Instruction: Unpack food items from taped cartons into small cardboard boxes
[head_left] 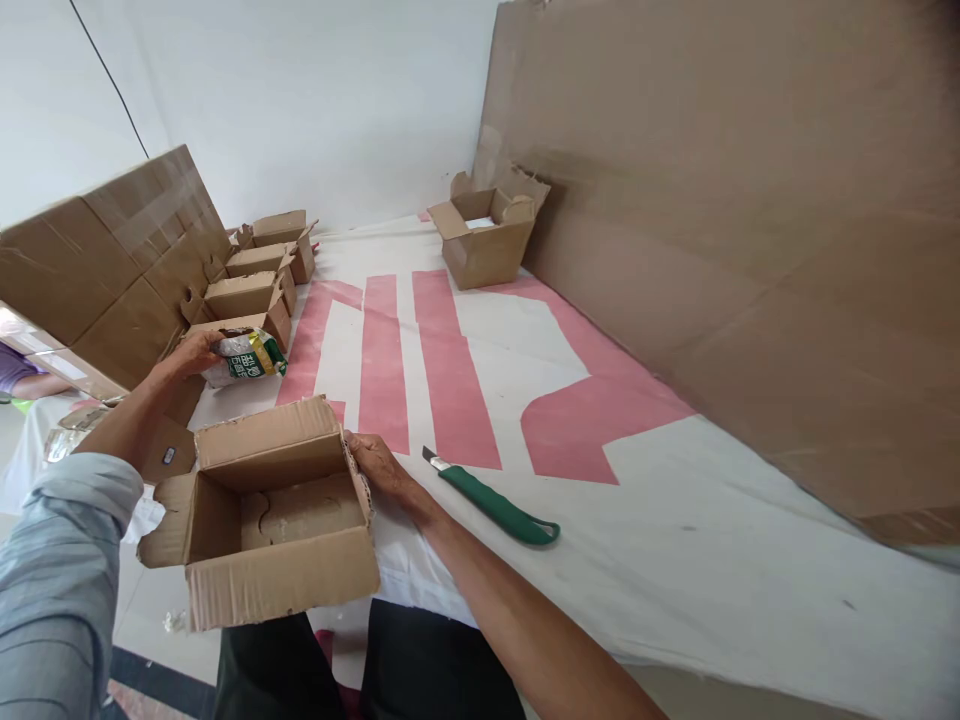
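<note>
My left hand (196, 352) is closed on the near end of a green, white and gold printed packet (251, 360), beside a row of open cardboard boxes. With fingers hooked at its right end, my right hand (379, 465) holds an open cardboard box (281, 580). That box tilts toward me at the table's front edge, flaps spread, and only its bare inside walls and bottom show. A green utility knife (499, 505) lies on the cloth to the right of my right hand, its blade out.
Several open small boxes (251, 292) line the left side, against a large carton (112, 270). Another open box (487, 255) with something white inside stands at the back. A huge cardboard sheet or carton (712, 220) rises on the right. Another person's arm (37, 385) shows far left.
</note>
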